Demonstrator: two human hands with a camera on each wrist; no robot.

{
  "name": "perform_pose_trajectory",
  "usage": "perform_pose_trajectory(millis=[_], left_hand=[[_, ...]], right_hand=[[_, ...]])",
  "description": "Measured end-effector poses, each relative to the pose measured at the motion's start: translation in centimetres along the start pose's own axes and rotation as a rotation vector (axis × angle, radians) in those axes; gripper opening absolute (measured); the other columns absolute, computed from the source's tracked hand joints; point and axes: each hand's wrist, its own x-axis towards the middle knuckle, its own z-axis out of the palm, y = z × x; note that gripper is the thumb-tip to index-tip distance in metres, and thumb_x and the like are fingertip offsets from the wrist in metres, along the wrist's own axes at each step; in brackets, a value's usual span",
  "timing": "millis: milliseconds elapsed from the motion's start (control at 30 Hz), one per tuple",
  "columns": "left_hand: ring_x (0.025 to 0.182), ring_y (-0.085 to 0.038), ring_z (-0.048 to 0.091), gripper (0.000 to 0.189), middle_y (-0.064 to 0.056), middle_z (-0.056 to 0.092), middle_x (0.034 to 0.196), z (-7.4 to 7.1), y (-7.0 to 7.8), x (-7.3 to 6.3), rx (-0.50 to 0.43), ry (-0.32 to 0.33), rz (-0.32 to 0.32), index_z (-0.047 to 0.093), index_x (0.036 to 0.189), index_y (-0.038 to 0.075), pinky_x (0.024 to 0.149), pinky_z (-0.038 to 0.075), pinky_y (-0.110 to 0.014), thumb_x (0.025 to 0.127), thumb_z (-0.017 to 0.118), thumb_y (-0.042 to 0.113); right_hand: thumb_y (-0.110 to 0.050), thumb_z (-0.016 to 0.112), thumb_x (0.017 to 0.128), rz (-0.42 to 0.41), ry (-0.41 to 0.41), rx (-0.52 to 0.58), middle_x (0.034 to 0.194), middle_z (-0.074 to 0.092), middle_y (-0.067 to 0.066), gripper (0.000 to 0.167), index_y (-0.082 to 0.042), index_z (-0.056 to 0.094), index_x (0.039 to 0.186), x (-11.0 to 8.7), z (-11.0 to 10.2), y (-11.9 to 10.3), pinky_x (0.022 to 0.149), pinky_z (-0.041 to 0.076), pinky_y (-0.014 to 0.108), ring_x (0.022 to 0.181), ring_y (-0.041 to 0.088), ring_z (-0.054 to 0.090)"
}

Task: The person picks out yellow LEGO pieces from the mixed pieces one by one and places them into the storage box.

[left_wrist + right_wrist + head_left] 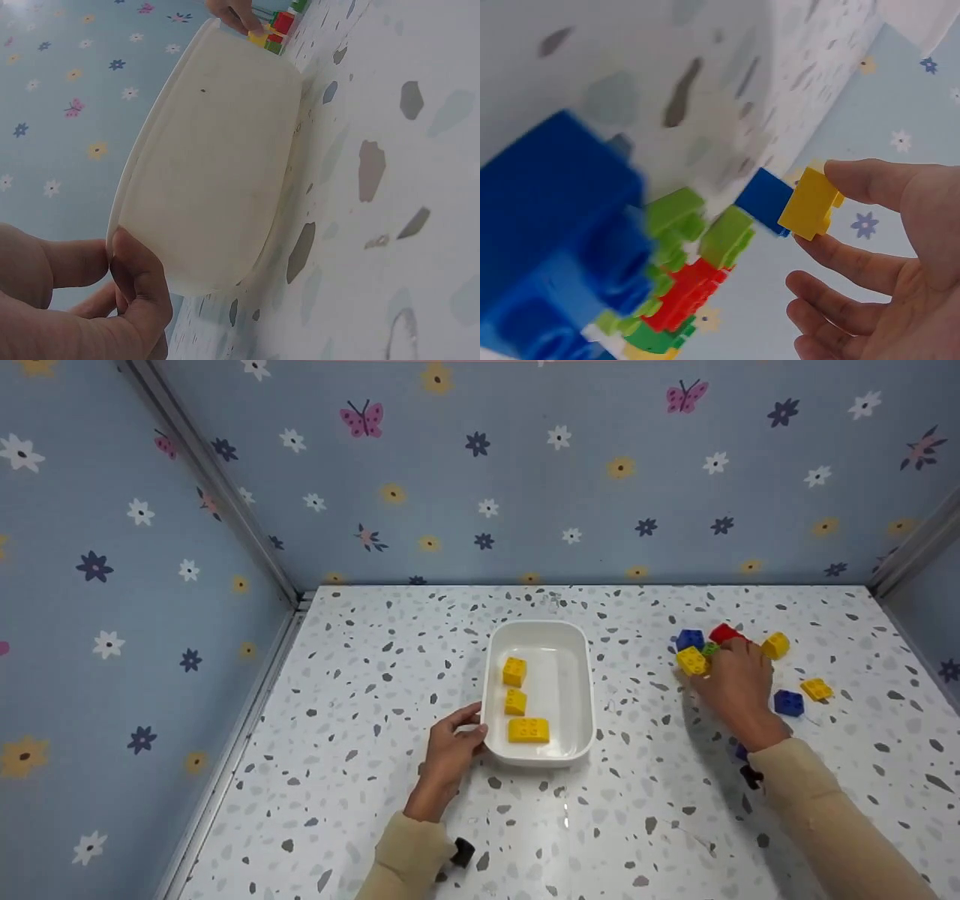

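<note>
A white plastic tub (538, 761) stands on the speckled table, with three yellow building blocks lying inside, one of them a longer block (529, 730). My left hand (451, 750) pinches the tub's near left rim between thumb and fingers, as the left wrist view also shows. Over at the right, my right hand (739, 682) holds a yellow block (808, 204) between thumb and index finger, the other fingers loosely bent. Around it are a blue block (690, 640), a red block (724, 633) and green blocks (726, 237), partly covered by the hand in the head view.
Right of the right hand lie another yellow block (776, 645), a flat yellow block (817, 688) and a dark blue block (789, 703). A flowered wall panel (525, 472) closes off the table's back, and another (112, 660) its left side.
</note>
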Motion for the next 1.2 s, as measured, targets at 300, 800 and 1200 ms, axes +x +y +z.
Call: perform_pose_trajectory(millis=[300,800,1200], left_hand=[[0.109,-0.028,0.066,0.044,-0.017,0.058,0.133,0.0,0.0,-0.1,0.028,0.005,-0.005,0.059,0.148,0.002,0.087,0.060,-0.029,0.104,0.062,0.003],[0.101,-0.025,0.066,0.044,-0.018,0.059,0.132,-0.1,0.0,0.1,0.021,0.004,-0.020,0.059,0.149,0.002,0.084,0.060,-0.027,0.105,0.062,0.003],[0.101,-0.023,0.067,0.044,-0.015,0.060,0.131,0.1,0.1,0.2,0.045,0.027,-0.040,0.061,0.148,0.006,0.085,0.060,-0.028,0.104,0.064,0.004]], right_hand=[[-0.012,0.084,0.087,-0.089,0.044,-0.003,0.125,0.056,0.035,0.040,0.017,0.073,0.111,0.0,-1.2,-3.0,0.110,0.035,0.070,0.121,0.056,0.047],[-0.009,0.084,0.085,-0.243,0.139,0.050,0.128,0.061,0.031,0.027,0.012,0.076,0.101,0.2,-1.3,-7.9,0.101,0.044,0.064,0.116,0.051,0.053],[-0.012,0.086,0.086,-0.291,0.122,0.041,0.128,0.063,0.028,0.026,0.008,0.078,0.101,0.4,-0.8,-11.7,0.109,0.041,0.063,0.119,0.048,0.055]])
